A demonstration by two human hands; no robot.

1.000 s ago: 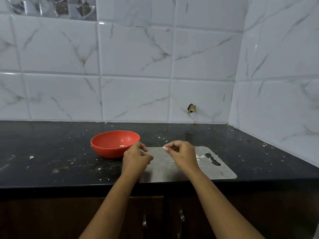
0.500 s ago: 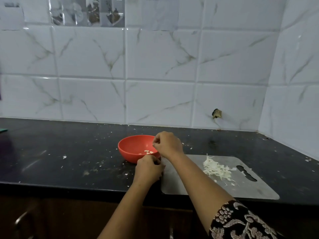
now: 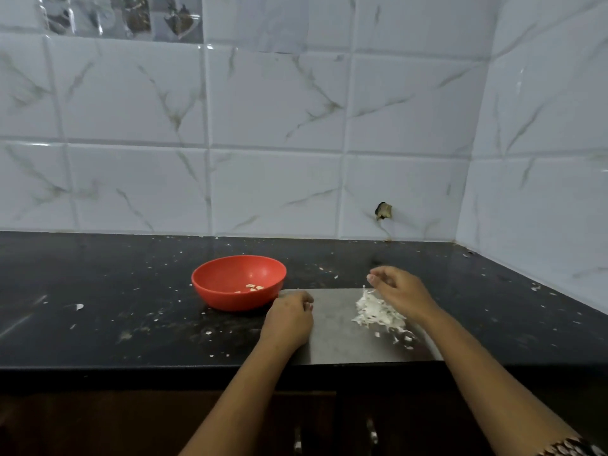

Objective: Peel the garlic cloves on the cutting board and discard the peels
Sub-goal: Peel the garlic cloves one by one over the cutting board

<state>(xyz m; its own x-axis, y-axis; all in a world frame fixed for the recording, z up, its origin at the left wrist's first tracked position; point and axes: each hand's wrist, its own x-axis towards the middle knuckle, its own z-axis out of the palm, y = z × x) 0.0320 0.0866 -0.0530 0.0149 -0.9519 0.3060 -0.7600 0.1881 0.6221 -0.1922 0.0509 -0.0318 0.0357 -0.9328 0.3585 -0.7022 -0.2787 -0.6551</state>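
A grey metal cutting board (image 3: 332, 340) lies at the counter's front edge. On its right part sits a heap of white garlic peels (image 3: 375, 312). Just left of the board stands a red bowl (image 3: 210, 284) holding a few peeled garlic cloves (image 3: 253, 287). My left hand (image 3: 289, 315) rests as a closed fist on the board's left edge, beside the bowl, and nothing shows inside it. My right hand (image 3: 399, 291) hovers over the far end of the heap with blurred, curled fingers. A thin peel strand reaches up toward its fingertips; whether they hold it is unclear.
The black counter (image 3: 98, 291) is sprinkled with small peel bits. White marble-look tiles (image 3: 273, 126) form the back wall, and a side wall closes the right corner. Dark cabinet doors with metal handles (image 3: 370, 431) lie below the counter edge.
My right hand has come back from over the red bowl to the peel heap on the board. The left hand has stayed closed at the board's left edge. The camera view shifted.
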